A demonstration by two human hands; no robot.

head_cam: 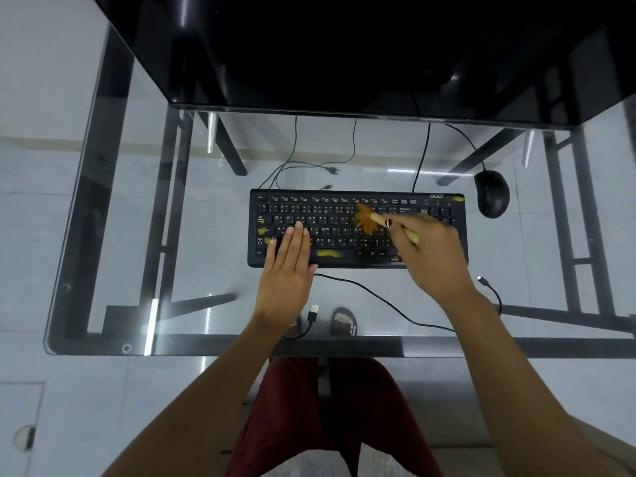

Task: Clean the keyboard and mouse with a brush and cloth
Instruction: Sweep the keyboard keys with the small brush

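Note:
A black keyboard (330,215) lies in the middle of a glass desk (192,318), with yellow smears on its space bar and left keys. My left hand (289,270) rests flat on the keyboard's left part, fingers straight. My right hand (430,259) grips a brush (370,220) with a pale wooden handle; its orange-brown bristles touch the keys right of centre. A black mouse (492,193) sits beyond the keyboard's right end, apart from both hands. No cloth is in view.
A black raised shelf (344,63) overhangs the back of the desk. Loose cables (389,304) with USB plugs trail along the front of the glass. Black frame bars, my feet and the tiled floor show through the glass.

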